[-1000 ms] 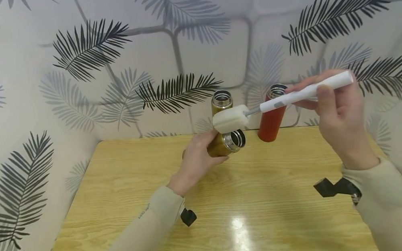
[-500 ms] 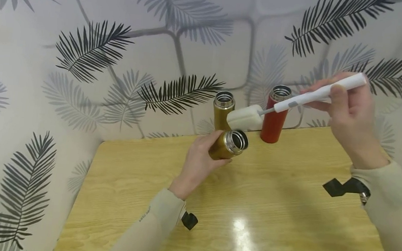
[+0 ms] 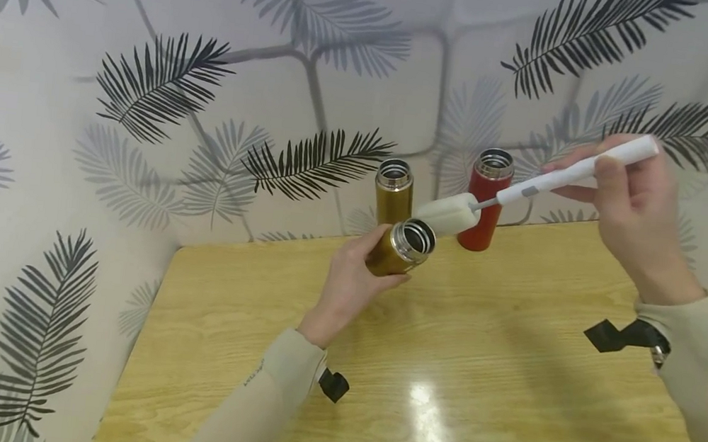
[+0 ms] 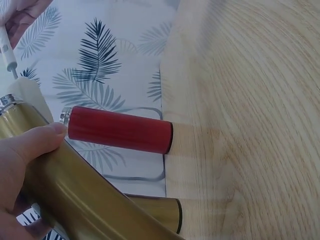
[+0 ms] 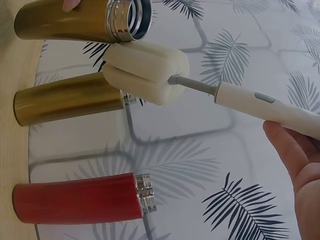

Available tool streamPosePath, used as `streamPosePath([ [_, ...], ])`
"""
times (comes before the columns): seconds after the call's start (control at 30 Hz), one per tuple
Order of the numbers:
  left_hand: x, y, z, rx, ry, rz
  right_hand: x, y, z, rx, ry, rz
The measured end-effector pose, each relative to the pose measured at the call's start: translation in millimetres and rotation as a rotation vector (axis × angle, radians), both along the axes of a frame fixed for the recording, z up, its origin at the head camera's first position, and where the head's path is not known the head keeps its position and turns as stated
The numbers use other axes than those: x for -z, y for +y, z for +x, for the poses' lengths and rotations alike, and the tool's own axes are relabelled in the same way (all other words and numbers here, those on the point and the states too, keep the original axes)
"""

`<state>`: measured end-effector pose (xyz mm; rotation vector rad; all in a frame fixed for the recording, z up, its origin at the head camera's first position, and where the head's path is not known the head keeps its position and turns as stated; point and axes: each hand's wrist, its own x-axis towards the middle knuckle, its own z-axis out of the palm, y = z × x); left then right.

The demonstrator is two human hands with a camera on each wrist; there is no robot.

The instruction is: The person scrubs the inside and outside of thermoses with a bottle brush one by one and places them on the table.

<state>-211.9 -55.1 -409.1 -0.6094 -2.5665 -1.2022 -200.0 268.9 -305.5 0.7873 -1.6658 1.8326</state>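
Observation:
My left hand (image 3: 348, 281) grips a gold vacuum flask (image 3: 389, 254) round its body, tilted with its lidless steel mouth toward the right. My right hand (image 3: 636, 213) holds the white handle (image 3: 576, 173) of a bottle brush, thumb along its near side. The brush's cream sponge head (image 3: 450, 215) is outside the flask, right behind its mouth in the head view. In the right wrist view the sponge head (image 5: 147, 72) lies close beside the rim of the held flask (image 5: 65, 20). The left wrist view shows my thumb (image 4: 42, 140) across the flask's side.
A second gold flask (image 3: 393, 203) and a red flask (image 3: 481, 215) stand open-mouthed at the back edge of the wooden table (image 3: 243, 310). Leaf-patterned wall covering (image 3: 365, 101) rises directly behind them. Black wrist mounts show at both sleeves.
My right hand has drawn the brush to the right, so its sponge head has shifted from over the held flask to beside its mouth. The left hand stays nearly in place.

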Motion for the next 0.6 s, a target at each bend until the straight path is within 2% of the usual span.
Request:
streamPosePath([
  [0.3,0.7,1.4,-1.8,-0.023,0.008,0.014,-1.7,2.5,3.4,-0.034,0.032,0.069],
  [0.43,3.3,0.6,-1.9,-0.044,-0.032,0.036,-1.1,3.0,6.4,-0.016,0.027,0.130],
  [0.6,5.4,-1.1,-4.7,-0.088,-0.063,0.059,-2.6,1.2,10.4,-0.026,0.024,0.149],
])
